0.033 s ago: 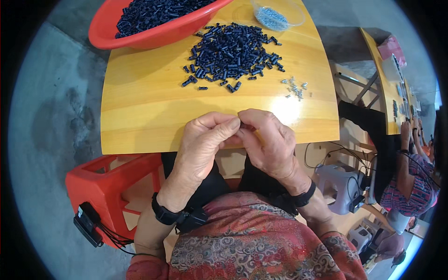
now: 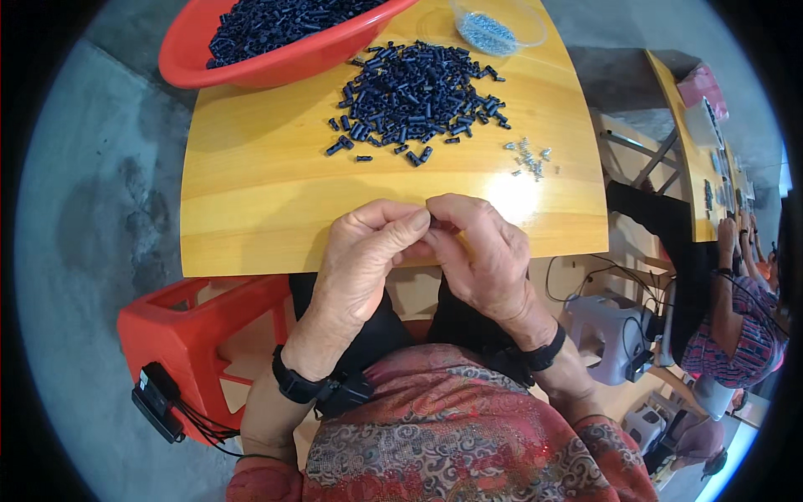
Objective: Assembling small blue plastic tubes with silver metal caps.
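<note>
My left hand [image 2: 360, 255] and my right hand [image 2: 485, 259] meet fingertip to fingertip just above the table's near edge. Both are closed in a pinch. A sliver of a small dark part [image 2: 434, 222] shows between the fingertips; the rest of it is hidden by the fingers. Beyond the hands lies a heap of short black tubular plastic pieces [image 2: 422, 92], a few of them scattered at its near side. To its right, a little group of small silvery screws [image 2: 529, 159] is spread on the wood.
On the yellow wooden table [image 2: 251, 201], a red basin [image 2: 188, 71] of black pieces stands far left. A clear bowl [image 2: 527, 33] of small silvery parts is at the back. A red stool [image 2: 167, 335] is left below; other people sit at another table [image 2: 673, 109] on the right.
</note>
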The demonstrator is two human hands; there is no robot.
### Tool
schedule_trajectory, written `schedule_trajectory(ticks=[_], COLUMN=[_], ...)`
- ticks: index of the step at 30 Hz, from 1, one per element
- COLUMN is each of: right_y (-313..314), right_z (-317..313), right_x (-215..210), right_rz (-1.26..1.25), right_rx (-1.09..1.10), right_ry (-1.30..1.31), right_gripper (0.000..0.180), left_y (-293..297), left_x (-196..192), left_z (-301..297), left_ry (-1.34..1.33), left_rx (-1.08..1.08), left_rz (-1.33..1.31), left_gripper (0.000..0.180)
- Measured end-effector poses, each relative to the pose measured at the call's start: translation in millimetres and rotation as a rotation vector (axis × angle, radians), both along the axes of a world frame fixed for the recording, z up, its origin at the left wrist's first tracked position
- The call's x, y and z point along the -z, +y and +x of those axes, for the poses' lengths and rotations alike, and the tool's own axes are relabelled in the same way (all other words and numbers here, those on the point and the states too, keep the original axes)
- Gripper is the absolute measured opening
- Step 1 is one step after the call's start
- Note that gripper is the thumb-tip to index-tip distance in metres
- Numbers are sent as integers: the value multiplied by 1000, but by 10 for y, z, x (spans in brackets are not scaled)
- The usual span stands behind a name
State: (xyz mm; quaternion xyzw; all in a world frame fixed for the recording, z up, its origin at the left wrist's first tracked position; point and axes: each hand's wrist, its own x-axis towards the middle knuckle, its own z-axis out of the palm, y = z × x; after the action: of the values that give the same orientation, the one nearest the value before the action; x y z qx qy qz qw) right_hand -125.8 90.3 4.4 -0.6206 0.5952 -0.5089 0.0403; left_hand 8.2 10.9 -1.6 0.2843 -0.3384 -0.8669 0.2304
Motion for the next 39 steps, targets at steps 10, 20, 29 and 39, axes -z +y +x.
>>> schedule_trajectory(ticks=[10,20,29,39], right_y=[-104,-54,-32,-15], right_z=[-20,-47,-88,-122], right_x=[17,39,74,108], right_rz=[-70,38,30,23], right_rx=[65,19,-9,-17], right_ry=[137,-86,-54,-37], right_gripper=[26,27,30,29], left_y=[-18,-44,-16,28], left_x=[23,-98,-101,-62], left_z=[-30,-5,-4,-16], left_ry=[27,45,-81,-92], left_rx=[-23,13,41,1], left_rz=[23,68,-97,-157], left_gripper=[15,27,22,22])
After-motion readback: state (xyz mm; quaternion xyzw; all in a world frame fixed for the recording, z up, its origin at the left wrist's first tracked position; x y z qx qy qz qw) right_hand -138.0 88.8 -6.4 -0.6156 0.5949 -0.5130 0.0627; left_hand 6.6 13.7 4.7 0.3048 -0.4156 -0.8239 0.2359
